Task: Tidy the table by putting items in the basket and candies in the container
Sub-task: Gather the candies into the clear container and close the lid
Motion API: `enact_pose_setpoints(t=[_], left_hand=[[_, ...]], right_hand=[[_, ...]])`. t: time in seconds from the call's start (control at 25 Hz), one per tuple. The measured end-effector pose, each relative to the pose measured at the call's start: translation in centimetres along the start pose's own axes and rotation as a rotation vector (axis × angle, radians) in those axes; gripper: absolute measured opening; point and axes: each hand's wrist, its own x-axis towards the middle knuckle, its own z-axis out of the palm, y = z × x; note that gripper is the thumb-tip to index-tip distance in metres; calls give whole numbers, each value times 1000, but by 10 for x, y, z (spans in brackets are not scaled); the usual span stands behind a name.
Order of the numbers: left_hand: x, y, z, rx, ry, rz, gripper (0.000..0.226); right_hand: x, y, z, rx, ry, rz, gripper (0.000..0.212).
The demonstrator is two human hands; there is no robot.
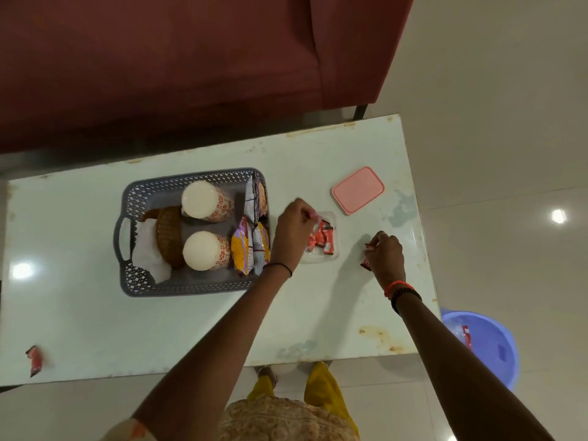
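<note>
A grey plastic basket (133,275) on the pale table (95,313) holds two cups, a wicker piece, tissue and snack packets (245,249). Right of it stands a clear container (334,256) with several red candies (321,238) inside. My left hand (291,230) hovers over the container's left side, fingers pinched on a small pink-red candy. My right hand (383,251) rests on the table to the right of the container, closed on a dark red candy. The pink lid (358,190) lies beyond the container. One red candy (35,359) lies at the table's near left corner.
A dark red sofa (191,65) runs along the far side of the table. A blue plastic bucket (490,345) with a red wrapper inside stands on the floor by the table's near right corner. My feet show under the near edge.
</note>
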Motion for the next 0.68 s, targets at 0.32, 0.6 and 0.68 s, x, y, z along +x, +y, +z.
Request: enact_pose_setpoints(t=[0.32, 0.6, 0.68], left_hand=[[-35, -27, 10, 493, -225, 131, 19], [-33, -22, 6, 393, -164, 156, 24], [-34, -19, 2, 350, -110, 157, 24]], right_hand=[[-11, -6, -6, 161, 75, -25, 3], [-22, -37, -5, 300, 183, -133, 11], [-26, -52, 0, 304, 187, -213, 9]])
